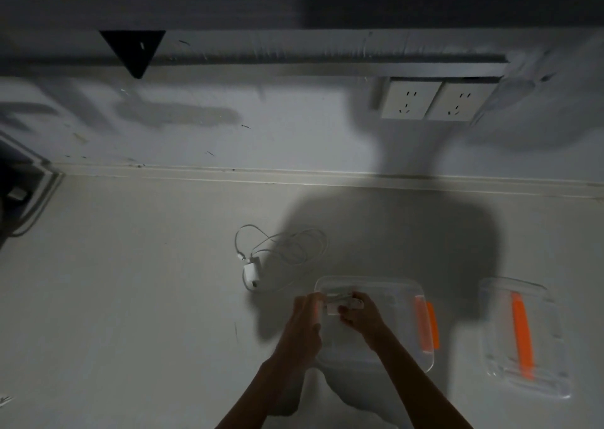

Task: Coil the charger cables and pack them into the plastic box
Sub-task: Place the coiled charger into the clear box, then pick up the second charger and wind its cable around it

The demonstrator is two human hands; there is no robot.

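Observation:
A clear plastic box (405, 289) with an orange latch stands on the pale floor in front of me. Both my hands are over its left end. My left hand (305, 317) and my right hand (361, 316) together hold a white charger with its coiled cable (341, 302) just inside the box rim. The image is blurred, so the exact grip is unclear. A second white charger (251, 273) lies on the floor to the upper left of the box. Its loose white cable (294, 245) sprawls in loops behind it.
The clear lid (500, 340) with an orange handle lies to the right of the box. A wall with two white sockets (434, 100) rises beyond the floor edge. A dark object (16, 196) sits at the far left. My shadow covers the box area.

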